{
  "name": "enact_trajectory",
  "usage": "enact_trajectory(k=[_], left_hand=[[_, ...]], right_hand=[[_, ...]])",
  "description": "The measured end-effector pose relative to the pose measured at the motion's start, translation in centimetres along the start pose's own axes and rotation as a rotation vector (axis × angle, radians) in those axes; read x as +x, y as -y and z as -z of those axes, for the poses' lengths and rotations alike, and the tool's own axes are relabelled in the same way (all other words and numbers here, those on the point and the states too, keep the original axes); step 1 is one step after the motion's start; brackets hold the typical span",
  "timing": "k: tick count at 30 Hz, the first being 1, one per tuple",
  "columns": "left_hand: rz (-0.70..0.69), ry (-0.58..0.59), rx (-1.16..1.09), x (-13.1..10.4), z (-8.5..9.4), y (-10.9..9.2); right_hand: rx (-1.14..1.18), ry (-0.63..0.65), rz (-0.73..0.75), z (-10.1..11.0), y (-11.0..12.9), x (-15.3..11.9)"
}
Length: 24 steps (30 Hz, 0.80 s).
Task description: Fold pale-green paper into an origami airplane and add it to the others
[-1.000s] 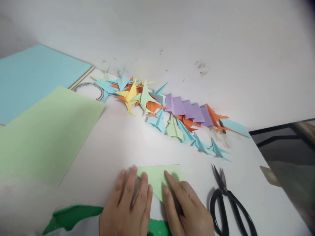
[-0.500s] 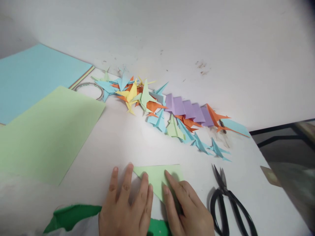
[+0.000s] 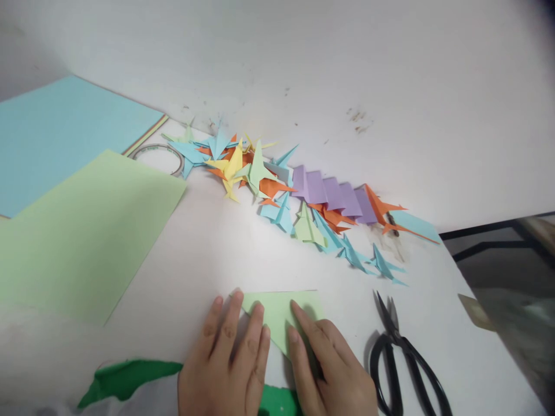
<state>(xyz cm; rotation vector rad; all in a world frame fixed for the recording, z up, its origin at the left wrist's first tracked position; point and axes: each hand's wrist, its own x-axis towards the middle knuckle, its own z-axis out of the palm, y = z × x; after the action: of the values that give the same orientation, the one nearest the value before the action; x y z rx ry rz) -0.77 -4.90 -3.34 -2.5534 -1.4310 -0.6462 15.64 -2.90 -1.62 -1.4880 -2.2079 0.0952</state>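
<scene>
A small piece of light green paper [image 3: 275, 306], folded into a pointed shape, lies flat on the white table near its front edge. My left hand [image 3: 228, 358] rests open on its left part, the fingers spread and a fingertip by the left corner. From the right, my right hand [image 3: 332, 370] presses the paper with two fingers stretched out; its other fingers are curled and partly hidden. Part of the paper's lower side is covered by both hands. To the right of my right hand lie black-handled scissors [image 3: 396, 335], blades slightly apart.
Folded paper figures in several colours [image 3: 255, 167] run along the wall, beside a purple pleated strip [image 3: 332, 193]. At left lie a large green sheet [image 3: 95, 237], a stack topped with blue paper [image 3: 73, 138] and a tape roll [image 3: 180, 162]. Green cloth [image 3: 130, 378] shows in front.
My left hand has slid slightly right along the paper, its fingertips covering a little more near the left corner. My right hand and the paper have hardly moved.
</scene>
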Motion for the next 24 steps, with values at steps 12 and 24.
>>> enact_trajectory(k=[12, 24], left_hand=[[0.002, 0.044, -0.025, -0.07, 0.02, 0.14], [-0.041, 0.146, -0.026, 0.16, 0.64, 0.58]], right_hand=[[0.048, -0.002, -0.021, -0.05, 0.12, -0.02], [0.077, -0.030, -0.058, -0.13, 0.41, 0.02]])
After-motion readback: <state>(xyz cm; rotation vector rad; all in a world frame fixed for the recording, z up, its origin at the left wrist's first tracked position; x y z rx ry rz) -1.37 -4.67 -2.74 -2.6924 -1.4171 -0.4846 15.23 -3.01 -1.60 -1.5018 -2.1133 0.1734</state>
